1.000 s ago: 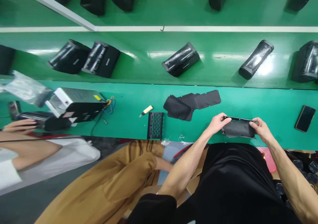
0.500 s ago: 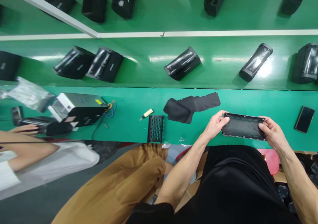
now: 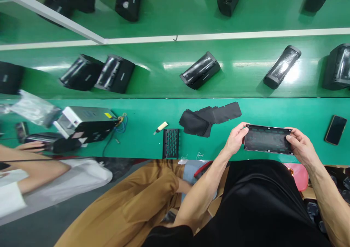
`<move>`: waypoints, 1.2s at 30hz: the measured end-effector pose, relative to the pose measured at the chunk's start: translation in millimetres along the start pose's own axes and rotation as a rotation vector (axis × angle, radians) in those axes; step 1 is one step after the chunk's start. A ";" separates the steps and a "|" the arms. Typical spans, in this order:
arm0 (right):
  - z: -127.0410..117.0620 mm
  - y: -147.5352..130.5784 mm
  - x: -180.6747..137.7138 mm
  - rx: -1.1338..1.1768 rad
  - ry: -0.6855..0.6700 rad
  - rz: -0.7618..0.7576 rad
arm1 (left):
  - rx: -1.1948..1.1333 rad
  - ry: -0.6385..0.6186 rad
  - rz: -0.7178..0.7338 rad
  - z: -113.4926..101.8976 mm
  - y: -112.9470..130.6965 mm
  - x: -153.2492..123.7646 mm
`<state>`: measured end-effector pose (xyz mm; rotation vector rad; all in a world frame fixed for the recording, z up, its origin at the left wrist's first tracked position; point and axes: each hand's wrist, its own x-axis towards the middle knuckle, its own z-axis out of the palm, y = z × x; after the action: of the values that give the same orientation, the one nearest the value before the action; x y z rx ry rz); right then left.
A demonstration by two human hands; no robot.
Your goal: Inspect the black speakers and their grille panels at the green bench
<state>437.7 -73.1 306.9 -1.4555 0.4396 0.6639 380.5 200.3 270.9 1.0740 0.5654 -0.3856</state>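
A flat black rectangular frame with a dark mesh sheet in it (image 3: 268, 140) is held level above the green bench, near its front edge. My left hand (image 3: 237, 137) grips its left end, thumb on top and fingers beneath. At the right end, my right hand (image 3: 299, 143) pinches the frame the same way. To the left lies a fanned pile of thin black sheets (image 3: 209, 118). Beyond the pile, a black slotted panel (image 3: 171, 143) lies at the bench edge, with a small cream-handled tool (image 3: 162, 127) behind it.
Several black speakers, one a mesh-fronted speaker (image 3: 200, 70), stand on the green line behind the bench. A phone (image 3: 335, 130) lies at the right. Left are a metal-cased box (image 3: 87, 124) and a co-worker's hand (image 3: 34, 146) on a black speaker. A pink container (image 3: 298, 176) sits below the bench edge.
My left thumb has drawn back a little toward the frame's left edge. The frame stays in both hands in nearly the same place. The camera view has shifted slightly.
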 end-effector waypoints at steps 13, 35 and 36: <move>-2.5 6.9 5.0 0.012 0.010 0.008 | 0.090 0.023 0.047 -2.7 -8.2 4.1; -2.2 12.4 9.7 0.042 -0.030 0.018 | 0.155 0.099 0.068 7.3 2.5 3.7; -1.9 11.9 9.8 0.047 -0.029 0.019 | 0.148 0.099 0.076 6.5 1.3 4.5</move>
<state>437.5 -73.6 291.4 -1.3975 0.4442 0.6847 386.4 194.9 271.4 1.2588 0.5886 -0.3131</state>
